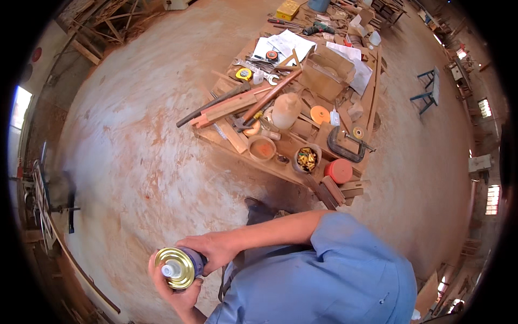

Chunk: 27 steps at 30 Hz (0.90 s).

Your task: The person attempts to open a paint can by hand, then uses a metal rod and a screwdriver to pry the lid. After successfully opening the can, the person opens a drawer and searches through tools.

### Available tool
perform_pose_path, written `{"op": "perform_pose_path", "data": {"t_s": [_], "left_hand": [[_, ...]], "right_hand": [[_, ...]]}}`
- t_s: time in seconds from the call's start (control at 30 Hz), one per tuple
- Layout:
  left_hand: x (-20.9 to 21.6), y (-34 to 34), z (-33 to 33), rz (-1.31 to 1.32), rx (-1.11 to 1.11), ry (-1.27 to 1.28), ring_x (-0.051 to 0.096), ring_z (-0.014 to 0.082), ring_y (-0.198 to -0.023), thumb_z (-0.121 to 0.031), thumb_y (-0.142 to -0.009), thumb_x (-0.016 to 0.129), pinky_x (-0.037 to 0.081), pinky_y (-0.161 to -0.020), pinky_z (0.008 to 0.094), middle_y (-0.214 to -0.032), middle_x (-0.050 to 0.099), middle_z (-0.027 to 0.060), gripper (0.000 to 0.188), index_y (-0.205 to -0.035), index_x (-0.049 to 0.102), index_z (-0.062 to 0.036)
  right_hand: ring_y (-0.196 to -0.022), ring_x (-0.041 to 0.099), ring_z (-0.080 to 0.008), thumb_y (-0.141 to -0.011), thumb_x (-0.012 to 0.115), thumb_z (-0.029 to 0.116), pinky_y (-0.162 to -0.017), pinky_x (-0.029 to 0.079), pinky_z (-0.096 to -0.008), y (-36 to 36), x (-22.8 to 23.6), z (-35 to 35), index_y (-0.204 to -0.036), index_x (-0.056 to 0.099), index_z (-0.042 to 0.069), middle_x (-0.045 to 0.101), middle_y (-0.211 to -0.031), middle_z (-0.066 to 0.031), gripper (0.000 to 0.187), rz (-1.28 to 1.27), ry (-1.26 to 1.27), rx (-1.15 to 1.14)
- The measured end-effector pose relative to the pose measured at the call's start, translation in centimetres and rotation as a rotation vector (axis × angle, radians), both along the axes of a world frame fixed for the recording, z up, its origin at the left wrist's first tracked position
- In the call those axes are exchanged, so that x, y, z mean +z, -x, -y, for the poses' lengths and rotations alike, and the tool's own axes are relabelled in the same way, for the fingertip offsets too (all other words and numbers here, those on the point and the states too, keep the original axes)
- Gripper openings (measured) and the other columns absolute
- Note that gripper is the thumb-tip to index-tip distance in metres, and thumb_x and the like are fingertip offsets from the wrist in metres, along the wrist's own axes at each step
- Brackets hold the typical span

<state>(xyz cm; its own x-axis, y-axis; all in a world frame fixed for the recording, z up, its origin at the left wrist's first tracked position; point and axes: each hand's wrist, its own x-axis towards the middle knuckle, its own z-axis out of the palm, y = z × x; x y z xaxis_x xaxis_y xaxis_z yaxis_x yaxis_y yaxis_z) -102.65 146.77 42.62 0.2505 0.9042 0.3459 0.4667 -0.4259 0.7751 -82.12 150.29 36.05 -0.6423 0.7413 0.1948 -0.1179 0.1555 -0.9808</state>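
Observation:
A metal can (186, 263) with a gold-coloured lid, a pale plastic spout and a dark blue side is held at the lower left, its top turned up towards me. My left hand (182, 298) wraps round the can's near and left side, fingers curled along the rim. On its other side my right hand (215, 248) grips the blue wall, with the forearm stretching across in front of my blue shirt. Both hands are closed on the can, away from the workbench.
The cluttered workbench (224, 144) stands ahead, bearing a C-clamp (348, 144), a red-lidded jar (340, 170), a cardboard box (327, 73), a yellow tape measure (244, 74), a hammer and wood strips. A blue trestle (429, 90) stands right; a long rail (81, 270) lies left.

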Motion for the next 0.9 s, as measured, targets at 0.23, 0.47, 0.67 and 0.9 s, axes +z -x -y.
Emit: {"op": "perform_pose_path", "data": {"t_s": [0.23, 0.47, 0.67, 0.9], "left_hand": [[-0.9, 5.8, -16.3, 0.123, -0.095, 0.164, 0.046, 0.0359, -0.131, -0.046, -0.063, 0.092, 0.042, -0.106, 0.0486, -0.147, 0.039, 0.0214, 0.102, -0.143, 0.042, -0.0069], [-0.1, 11.1, -35.6, -0.009, -0.425, 0.303, 0.045, 0.0353, -0.135, -0.048, -0.063, 0.092, 0.038, -0.111, 0.0481, -0.15, 0.04, 0.0222, 0.11, -0.146, 0.04, 0.0013], [0.3, 11.8, -50.0, -0.066, -0.725, 0.288, 0.048, 0.0376, -0.133, -0.046, -0.063, 0.091, 0.044, -0.105, 0.0488, -0.149, 0.041, 0.0233, 0.098, -0.142, 0.048, -0.0059], [-0.7, 7.0, -62.4, -0.054, -0.876, 0.283, 0.052, 0.0354, -0.126, -0.032, -0.065, 0.086, 0.043, -0.104, 0.0467, -0.143, 0.046, 0.021, 0.084, -0.136, 0.05, -0.0059]], "right_hand": [[-0.114, 0.058, -0.0384, -0.067, 0.084, 0.013, -0.092, 0.049, -0.044, 4.2, 0.1, -14.6, -0.142, 0.036, 0.005, 0.054, -0.125, -0.0182, 0.09, 0.017, 0.019, -0.083], [-0.118, 0.058, -0.0356, -0.065, 0.084, 0.02, -0.098, 0.047, -0.0413, 8.9, 0.2, -28.2, -0.141, 0.04, 0.004, 0.056, -0.127, -0.02, 0.088, 0.092, 0.149, -0.245], [-0.117, 0.059, -0.0359, -0.068, 0.082, 0.02, -0.098, 0.047, -0.0411, 11.2, 0.6, -37.0, -0.14, 0.041, 0.004, 0.057, -0.128, -0.0195, 0.085, 0.036, 0.236, -0.406], [-0.119, 0.057, -0.0355, -0.07, 0.081, 0.017, -0.098, 0.047, -0.0415, 8.5, -0.6, -46.7, -0.14, 0.042, 0.007, 0.057, -0.129, -0.0184, 0.081, 0.005, 0.237, -0.576]]}}
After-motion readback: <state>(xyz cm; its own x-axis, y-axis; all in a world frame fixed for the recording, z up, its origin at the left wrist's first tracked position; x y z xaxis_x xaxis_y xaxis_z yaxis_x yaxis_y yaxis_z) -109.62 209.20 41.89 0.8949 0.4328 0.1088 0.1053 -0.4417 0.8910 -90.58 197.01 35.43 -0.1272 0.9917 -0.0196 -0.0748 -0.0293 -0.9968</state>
